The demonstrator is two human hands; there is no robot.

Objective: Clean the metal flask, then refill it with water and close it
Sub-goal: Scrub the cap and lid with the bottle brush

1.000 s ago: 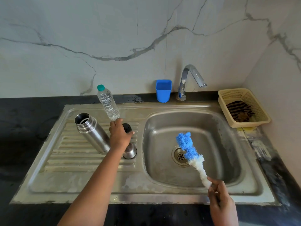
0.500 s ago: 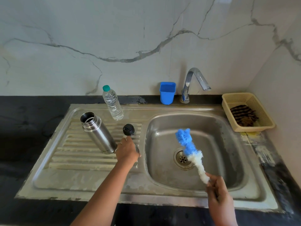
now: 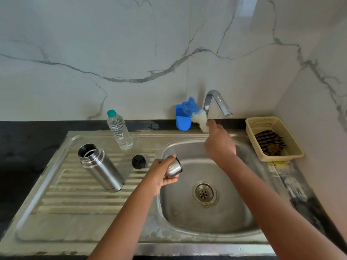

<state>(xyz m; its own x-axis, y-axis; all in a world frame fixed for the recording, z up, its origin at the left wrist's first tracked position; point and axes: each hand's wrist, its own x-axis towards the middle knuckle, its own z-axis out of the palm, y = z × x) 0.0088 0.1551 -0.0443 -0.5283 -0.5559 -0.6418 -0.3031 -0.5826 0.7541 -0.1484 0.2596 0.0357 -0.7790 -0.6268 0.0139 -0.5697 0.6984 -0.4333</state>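
On the sink's ribbed drainboard (image 3: 62,186) the metal flask (image 3: 100,167) stands open, its black stopper (image 3: 138,161) beside it. The left hand (image 3: 159,174) grips the steel cup lid (image 3: 174,168) over the basin; it could slip. The right hand (image 3: 218,142), stretched toward the blue holder (image 3: 181,121), holds the brush (image 3: 195,113), which may miss it.

Home kitchen, steel sink (image 3: 105,228), tap (image 3: 216,102), marble-look wall (image 3: 131,44)
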